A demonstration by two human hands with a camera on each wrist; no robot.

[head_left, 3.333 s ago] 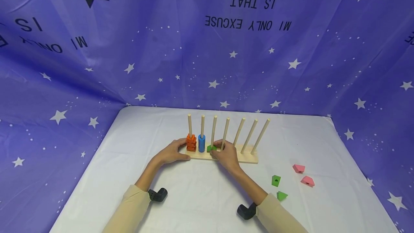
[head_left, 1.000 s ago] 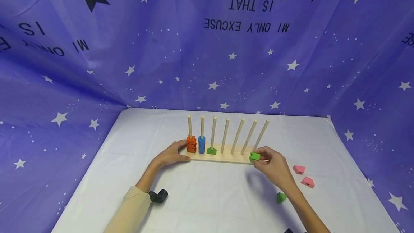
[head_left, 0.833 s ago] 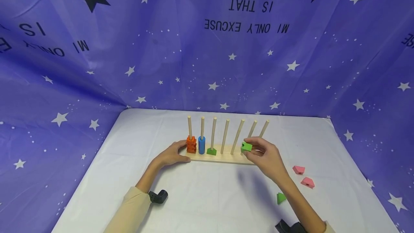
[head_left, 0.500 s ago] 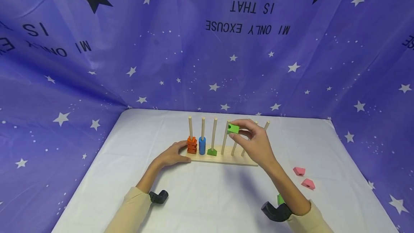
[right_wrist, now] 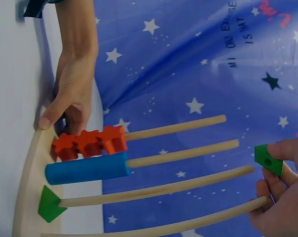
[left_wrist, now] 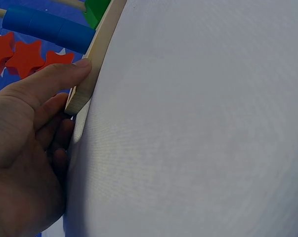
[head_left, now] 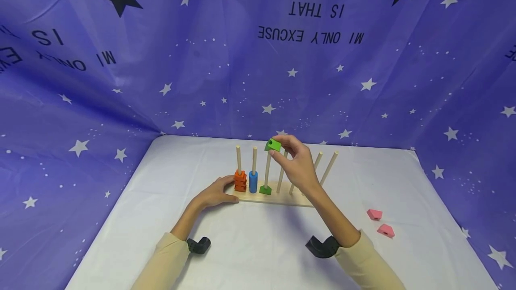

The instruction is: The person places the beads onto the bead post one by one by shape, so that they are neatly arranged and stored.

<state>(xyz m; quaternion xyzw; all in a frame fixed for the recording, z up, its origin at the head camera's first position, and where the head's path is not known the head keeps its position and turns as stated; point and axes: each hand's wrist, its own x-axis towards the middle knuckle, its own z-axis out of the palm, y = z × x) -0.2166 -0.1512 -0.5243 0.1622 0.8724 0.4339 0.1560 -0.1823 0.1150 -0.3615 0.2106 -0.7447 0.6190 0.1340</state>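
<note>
My left hand (head_left: 215,193) grips the left end of a wooden peg board (head_left: 278,198), thumb on the front edge, fingers curled round the corner. Orange-red star blocks (right_wrist: 87,143) are stacked on the first peg, and a blue cylinder stack (head_left: 253,182) fills the lower part of the second. At the foot of the third peg sits a green triangular block (head_left: 265,190). Up at that peg's top, my right hand (head_left: 297,164) pinches another green block (right_wrist: 268,159) between thumb and fingers. Its hole shows, and the right wrist view has it just off the peg tip (right_wrist: 251,169).
Two pink blocks (head_left: 375,214) with holes lie on the white cloth (head_left: 250,245) to the right. Bare upright pegs (head_left: 329,168) stand along the board's right side, partly behind the right hand. A blue star-printed curtain (head_left: 225,70) surrounds the table.
The right hand let go of a green block at the third peg's foot, picked up another and carried it left and up to that peg's top. The left hand stays put.
</note>
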